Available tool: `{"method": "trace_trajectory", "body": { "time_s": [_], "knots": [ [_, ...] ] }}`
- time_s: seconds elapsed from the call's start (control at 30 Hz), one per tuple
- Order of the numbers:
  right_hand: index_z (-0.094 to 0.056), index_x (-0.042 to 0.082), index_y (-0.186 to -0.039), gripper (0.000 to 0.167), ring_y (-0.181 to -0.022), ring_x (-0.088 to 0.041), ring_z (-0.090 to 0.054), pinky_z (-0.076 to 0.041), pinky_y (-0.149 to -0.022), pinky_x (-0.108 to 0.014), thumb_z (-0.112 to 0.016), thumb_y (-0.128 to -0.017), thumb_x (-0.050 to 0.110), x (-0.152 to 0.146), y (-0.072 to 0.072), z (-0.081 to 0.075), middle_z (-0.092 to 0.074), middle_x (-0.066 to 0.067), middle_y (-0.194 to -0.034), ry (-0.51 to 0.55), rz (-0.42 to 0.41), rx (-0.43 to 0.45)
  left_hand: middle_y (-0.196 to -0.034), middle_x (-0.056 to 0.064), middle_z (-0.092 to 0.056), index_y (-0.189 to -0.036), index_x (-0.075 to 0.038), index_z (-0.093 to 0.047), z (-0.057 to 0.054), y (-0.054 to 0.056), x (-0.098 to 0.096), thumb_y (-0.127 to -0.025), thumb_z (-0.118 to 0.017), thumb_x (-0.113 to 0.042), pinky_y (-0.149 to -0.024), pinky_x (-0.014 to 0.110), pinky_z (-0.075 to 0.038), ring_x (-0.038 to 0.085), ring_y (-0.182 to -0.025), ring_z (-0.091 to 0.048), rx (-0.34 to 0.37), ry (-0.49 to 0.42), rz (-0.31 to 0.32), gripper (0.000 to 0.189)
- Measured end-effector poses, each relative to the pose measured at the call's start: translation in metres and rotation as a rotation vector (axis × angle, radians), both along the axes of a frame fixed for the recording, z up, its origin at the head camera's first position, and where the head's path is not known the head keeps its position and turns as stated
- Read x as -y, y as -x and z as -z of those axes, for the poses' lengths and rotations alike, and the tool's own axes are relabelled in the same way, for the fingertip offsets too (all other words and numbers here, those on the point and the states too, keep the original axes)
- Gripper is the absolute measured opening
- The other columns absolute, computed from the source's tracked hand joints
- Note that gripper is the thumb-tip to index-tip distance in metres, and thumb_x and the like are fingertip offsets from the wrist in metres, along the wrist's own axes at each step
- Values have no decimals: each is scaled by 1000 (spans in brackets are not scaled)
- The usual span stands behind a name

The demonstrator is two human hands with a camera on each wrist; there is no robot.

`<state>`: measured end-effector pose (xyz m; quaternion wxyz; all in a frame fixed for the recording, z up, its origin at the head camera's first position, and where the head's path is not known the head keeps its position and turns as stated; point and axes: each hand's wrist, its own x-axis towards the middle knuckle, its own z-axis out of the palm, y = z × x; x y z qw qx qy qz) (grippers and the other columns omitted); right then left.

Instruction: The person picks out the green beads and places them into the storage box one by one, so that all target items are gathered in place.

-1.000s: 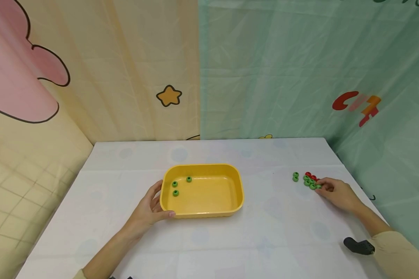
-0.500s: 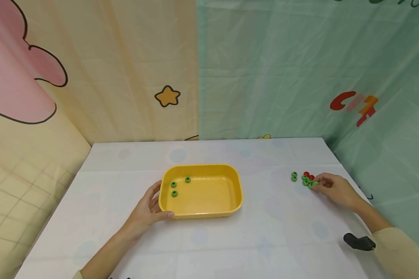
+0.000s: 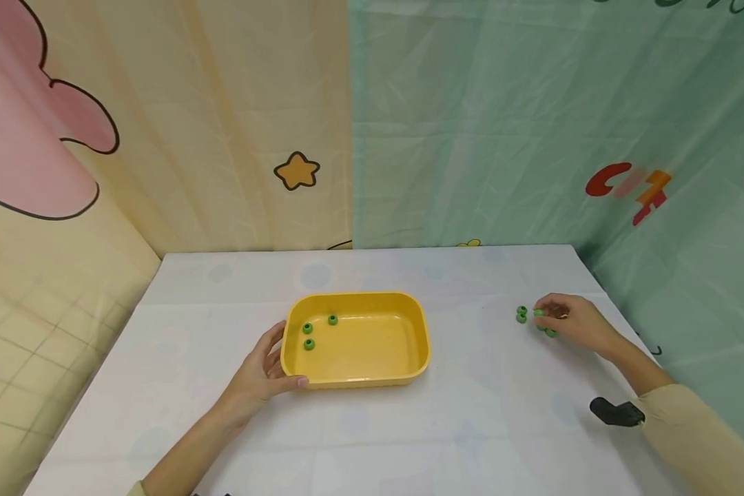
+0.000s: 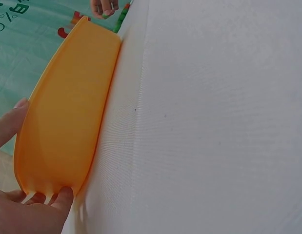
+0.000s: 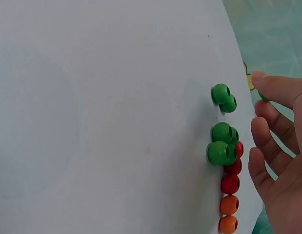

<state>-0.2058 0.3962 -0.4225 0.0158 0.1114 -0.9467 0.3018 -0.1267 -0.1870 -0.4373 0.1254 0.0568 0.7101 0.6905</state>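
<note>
My left hand [image 3: 262, 372] grips the left end of a yellow tray [image 3: 366, 380], thumb at the front rim and fingers along the side wall. Three green beads [image 3: 309, 344] lie in the tray's left part. At the right of the table, my right hand [image 3: 575, 322] pinches a green bead [image 5: 263, 96] between thumb and index finger, raised off the cloth. Below it sits a cluster of green beads [image 5: 220, 153], partly hidden by the hand in the head view. Two more green beads [image 3: 521, 314] stand just left of that hand.
Red beads [image 5: 230, 184] and orange beads [image 5: 229, 205] form a row beside the green cluster in the right wrist view. A white cloth [image 3: 459, 413] covers the table. Printed curtains [image 3: 471, 138] hang behind it and at both sides.
My right hand has picked up a green bead from the cluster and moved up and to the left with it. My left hand keeps its grip on the tray.
</note>
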Motion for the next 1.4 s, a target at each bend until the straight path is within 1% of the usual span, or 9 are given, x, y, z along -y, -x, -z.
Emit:
{"method": "trace_trajectory", "body": {
  "time_s": [0.17, 0.33, 0.5, 0.67, 0.77, 0.93, 1.13, 1.3, 1.4],
  "knots": [
    [-72, 4, -108, 20, -86, -23, -62, -55, -60, -27, -78, -95, 18, 14, 8, -3, -69, -6, -95, 34, -13, 25, -171, 15, -11, -166, -9, -12, 0, 0, 1, -83, -86, 0, -115, 32, -36, 38, -153, -23, 1, -1, -2, 111],
    [-73, 3, -108, 21, -87, -24, -62, -54, -62, -28, -79, -94, 16, 30, 16, -5, -69, -6, -97, 38, -39, 28, -171, 15, -11, -166, -10, -13, 0, 0, 1, -83, -86, 1, -115, 32, -36, 38, -153, -23, 5, -6, 0, 110],
    [-73, 2, -108, 21, -87, -24, -61, -54, -63, -27, -80, -93, 14, 46, 24, -6, -68, -4, -96, 61, -90, 62, -171, 15, -10, -165, -9, -13, 1, 0, 1, -82, -86, 1, -115, 32, -36, 38, -153, -23, 10, -5, -1, 111],
    [-74, 1, -110, 22, -88, -24, -61, -55, -68, -27, -80, -93, 15, 62, 31, -7, -68, -3, -97, 90, -145, 81, -171, 16, -10, -165, -9, -13, 2, 1, 1, -82, -86, 1, -115, 32, -36, 38, -153, -23, 8, 0, -5, 111],
    [-74, 2, -109, 21, -89, -22, -61, -56, -72, -27, -80, -93, 14, 71, 36, -6, -69, -2, -100, 100, -180, 81, -171, 16, -11, -165, -9, -13, 2, 1, 1, -82, -87, 1, -115, 32, -36, 38, -152, -24, 9, -4, -3, 112],
    [-74, 2, -108, 18, -86, -19, -62, -56, -73, -29, -79, -93, 11, 87, 42, -7, -68, -1, -99, 113, -240, 86, -171, 15, -11, -165, -9, -13, 3, 1, 1, -83, -85, 1, -115, 33, -36, 38, -152, -24, -1, -17, 7, 110],
    [-74, 2, -107, 19, -88, -22, -60, -56, -74, -28, -80, -92, 12, 112, 48, -12, -68, 1, -97, 112, -274, 92, -171, 16, -11, -165, -9, -13, 3, 0, 2, -83, -86, 1, -114, 33, -37, 39, -152, -26, -6, -15, 2, 110],
    [-74, 2, -107, 18, -86, -23, -59, -57, -75, -28, -80, -92, 10, 132, 51, -18, -69, 1, -95, 110, -283, 68, -171, 15, -11, -165, -9, -13, 4, -1, 2, -84, -85, 1, -114, 31, -38, 38, -152, -26, -8, -12, 7, 109],
    [-74, 1, -108, 18, -86, -23, -59, -57, -75, -28, -79, -92, 8, 143, 55, -21, -69, 2, -95, 111, -307, 62, -171, 14, -11, -165, -10, -13, 4, 0, 2, -84, -84, 2, -113, 29, -38, 37, -152, -26, -6, -16, 15, 109]
  ]
}}
